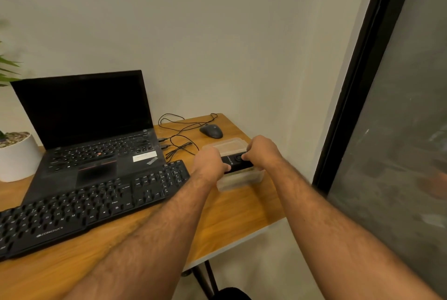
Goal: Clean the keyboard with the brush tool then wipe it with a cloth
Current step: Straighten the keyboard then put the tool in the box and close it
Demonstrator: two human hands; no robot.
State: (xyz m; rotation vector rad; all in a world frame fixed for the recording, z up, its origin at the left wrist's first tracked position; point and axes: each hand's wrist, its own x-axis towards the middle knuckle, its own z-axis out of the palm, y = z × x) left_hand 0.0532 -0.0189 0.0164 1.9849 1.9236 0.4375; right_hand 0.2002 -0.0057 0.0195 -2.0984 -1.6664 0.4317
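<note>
Presently, working from my left: the laptop [92, 135] stands open with a dark screen, and the black keyboard [92, 205] lies in front of it on the wooden desk [229, 217], touching or just overlapping the laptop's near edge. No brush has reached the keys. To the right of the keyboard my left hand [210, 163] is curled round one end of a black brush tool [238, 162], and my right hand [262, 152] is curled round the other end, thumb under it. The tool is held just above a clear plastic box [239, 178] near the desk's right edge. Behind it sits a mouse [211, 131] among loose cables. I see no cloth; it may be in the box, but I cannot tell.

Assessment: the step in hand is readying the tool, so brushing has not begun. Next I should carry it left to the keyboard and sweep between the keys.
</note>
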